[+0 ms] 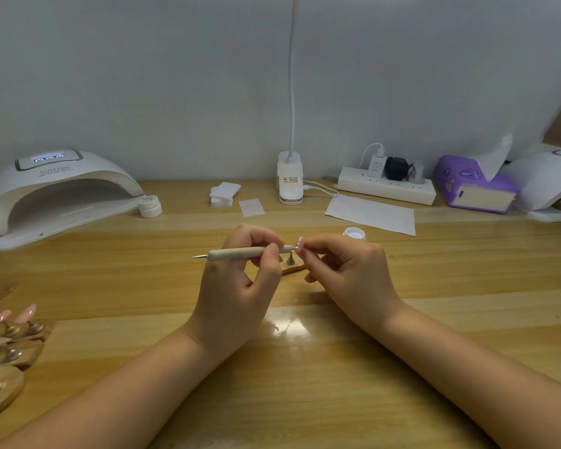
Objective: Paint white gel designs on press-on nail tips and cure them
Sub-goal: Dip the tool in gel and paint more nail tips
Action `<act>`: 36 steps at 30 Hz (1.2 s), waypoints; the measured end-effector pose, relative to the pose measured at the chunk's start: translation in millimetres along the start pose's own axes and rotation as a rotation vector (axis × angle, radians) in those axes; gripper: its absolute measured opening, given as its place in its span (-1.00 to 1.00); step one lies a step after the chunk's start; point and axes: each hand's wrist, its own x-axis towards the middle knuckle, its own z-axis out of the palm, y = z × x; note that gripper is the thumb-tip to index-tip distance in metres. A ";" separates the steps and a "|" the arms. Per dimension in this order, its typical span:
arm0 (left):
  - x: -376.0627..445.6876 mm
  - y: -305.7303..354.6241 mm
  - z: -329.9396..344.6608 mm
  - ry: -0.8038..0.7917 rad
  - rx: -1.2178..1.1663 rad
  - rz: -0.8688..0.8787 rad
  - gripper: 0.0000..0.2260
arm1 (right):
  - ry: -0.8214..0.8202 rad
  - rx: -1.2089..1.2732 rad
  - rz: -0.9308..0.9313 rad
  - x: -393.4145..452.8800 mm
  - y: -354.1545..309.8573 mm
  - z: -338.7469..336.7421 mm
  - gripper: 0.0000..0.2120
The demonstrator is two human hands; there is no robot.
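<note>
I see the nail tip (300, 243) mid-worktop, raised just above a small stand (291, 261) on a wooden base: pale pink, glossy, short; too small to read any white design on it. My right hand (350, 270) pinches it between thumb and forefinger, other fingers loosely curled below. My left hand (237, 280) grips the dotting pen (246, 253), fingers curled round the beige barrel, pen lying near horizontal; its bare metal point sticks out left, the other end meets the nail tip. Both hands hover over the worktop (305, 367), close together, fingertips almost touching.

Open gel pot (354, 235) sits just beyond my right hand, white inside. A closed white jar (150, 205) stands at the mouth of the curing lamp (55, 196) far left, lamp display lit. More pink tips on wooden holders (10, 338) crowd the near left edge. Far side: stack of wipes (223, 194), desk lamp base (290, 183), paper sheet (371, 213), power strip (386, 186), purple tissue pack (473, 186), second lamp (551, 186) at the right edge.
</note>
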 end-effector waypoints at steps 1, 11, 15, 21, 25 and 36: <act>0.0 0.1 0.0 0.000 0.000 0.001 -0.92 | -0.001 0.001 0.002 0.2 0.0 -0.1 -0.85; 0.0 -0.9 -0.2 -0.002 0.018 0.015 -0.91 | 0.006 -0.005 0.000 0.5 -0.9 0.3 -0.87; -0.3 -2.1 0.1 0.008 0.005 0.016 -0.90 | 0.003 -0.011 -0.004 0.6 -0.2 0.5 -0.86; 3.7 2.9 -1.8 0.097 -0.095 0.024 -0.90 | 0.018 0.018 0.039 1.1 1.7 0.6 -0.88; 8.2 5.7 -3.8 0.115 -0.045 0.034 -0.89 | 0.024 0.022 0.041 1.8 1.9 -0.5 -0.88; 7.0 1.3 -2.3 0.039 0.120 0.129 -0.89 | 0.014 -0.012 -0.003 1.5 0.4 -0.9 -0.86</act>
